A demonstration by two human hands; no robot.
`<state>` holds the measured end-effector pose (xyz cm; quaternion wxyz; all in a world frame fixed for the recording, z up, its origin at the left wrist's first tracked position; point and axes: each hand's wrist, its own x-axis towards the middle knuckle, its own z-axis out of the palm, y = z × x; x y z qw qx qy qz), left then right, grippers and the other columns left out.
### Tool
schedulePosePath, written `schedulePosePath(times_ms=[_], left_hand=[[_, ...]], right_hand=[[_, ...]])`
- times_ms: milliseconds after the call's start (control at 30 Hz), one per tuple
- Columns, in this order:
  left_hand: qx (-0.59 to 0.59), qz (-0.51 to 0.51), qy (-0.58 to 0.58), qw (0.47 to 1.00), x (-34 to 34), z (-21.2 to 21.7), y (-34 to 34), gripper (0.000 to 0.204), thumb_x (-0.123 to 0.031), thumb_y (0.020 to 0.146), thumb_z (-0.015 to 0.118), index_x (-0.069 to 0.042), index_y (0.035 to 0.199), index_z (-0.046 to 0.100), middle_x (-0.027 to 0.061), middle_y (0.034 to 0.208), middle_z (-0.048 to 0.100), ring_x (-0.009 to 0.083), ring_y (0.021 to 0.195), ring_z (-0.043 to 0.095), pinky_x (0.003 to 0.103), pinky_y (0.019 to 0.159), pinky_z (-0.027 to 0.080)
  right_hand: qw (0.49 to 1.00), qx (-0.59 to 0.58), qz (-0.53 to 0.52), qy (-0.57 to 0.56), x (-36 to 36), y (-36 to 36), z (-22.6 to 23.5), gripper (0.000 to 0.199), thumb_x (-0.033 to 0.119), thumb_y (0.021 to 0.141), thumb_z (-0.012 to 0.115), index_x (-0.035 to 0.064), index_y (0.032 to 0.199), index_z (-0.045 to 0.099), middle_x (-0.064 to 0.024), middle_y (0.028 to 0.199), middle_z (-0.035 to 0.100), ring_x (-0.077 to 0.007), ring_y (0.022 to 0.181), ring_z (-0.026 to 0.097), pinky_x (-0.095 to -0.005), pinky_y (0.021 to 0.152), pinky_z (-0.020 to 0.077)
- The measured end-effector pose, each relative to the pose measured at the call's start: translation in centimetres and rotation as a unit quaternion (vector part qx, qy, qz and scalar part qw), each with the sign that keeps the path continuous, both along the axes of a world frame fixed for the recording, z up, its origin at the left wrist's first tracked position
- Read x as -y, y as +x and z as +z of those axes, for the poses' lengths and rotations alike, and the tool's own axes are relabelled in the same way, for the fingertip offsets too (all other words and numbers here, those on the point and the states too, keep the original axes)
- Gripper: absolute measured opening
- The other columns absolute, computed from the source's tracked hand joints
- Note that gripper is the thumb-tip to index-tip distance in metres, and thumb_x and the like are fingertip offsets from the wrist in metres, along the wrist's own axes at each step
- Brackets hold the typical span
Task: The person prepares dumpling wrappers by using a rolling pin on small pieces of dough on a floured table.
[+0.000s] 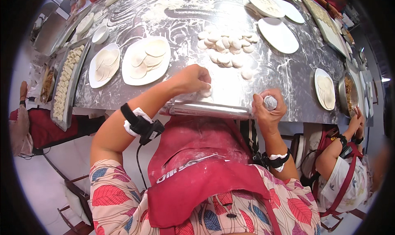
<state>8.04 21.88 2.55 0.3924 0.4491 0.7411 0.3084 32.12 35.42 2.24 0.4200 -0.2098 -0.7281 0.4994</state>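
Observation:
Near the front edge of the floured metal table (185, 25), my left hand (194, 79) is closed, its fingertips pinching a small dough piece (206, 91) low over the surface. To the right, my right hand (269, 109) wraps around what looks like a rolling pin; only the rounded, grey-white end of the rolling pin (270, 102) shows, and the rest is hidden in the grip. Beyond both hands lies a cluster of flattened dough pieces (224, 43), with a single dough round (247, 73) apart from it on the near side.
Left of my arm stand two white plates of dough wrappers (154, 50) (106, 64), a small white bowl (100, 34) and a tray of dumplings (66, 78). White plates (279, 35) lie at far right. Right, a co-worker's hands (357, 122) are beside a filling bowl (349, 91).

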Motion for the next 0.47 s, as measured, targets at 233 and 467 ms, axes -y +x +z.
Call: schedulePosePath(times_ms=[233,467], left_hand=[[-0.088,-0.004,0.016,0.996,-3.1,0.3,2.2,0.016,-0.015,0.072,0.07,-0.003,0.082,0.07,0.0127,0.078,0.069,0.0246,0.075,0.065,0.034,0.071,0.051],[-0.134,-0.036,0.018,0.99,-4.3,-0.2,1.9,0.016,-0.015,0.075,0.071,-0.003,0.087,0.071,0.0128,0.08,0.07,0.0236,0.075,0.065,0.033,0.071,0.051]], right_hand=[[0.999,-0.007,-0.04,0.005,-2.9,-3.8,-2.6,0.02,0.002,0.077,0.074,0.0025,0.083,0.055,-0.0041,0.07,0.055,-0.0068,0.058,0.052,-0.0233,0.051,0.0422],[0.998,-0.034,-0.033,0.047,-4.3,-7.0,-2.4,0.02,0.002,0.078,0.073,0.0056,0.087,0.055,-0.0036,0.064,0.058,-0.0076,0.058,0.056,-0.0227,0.053,0.0466]])
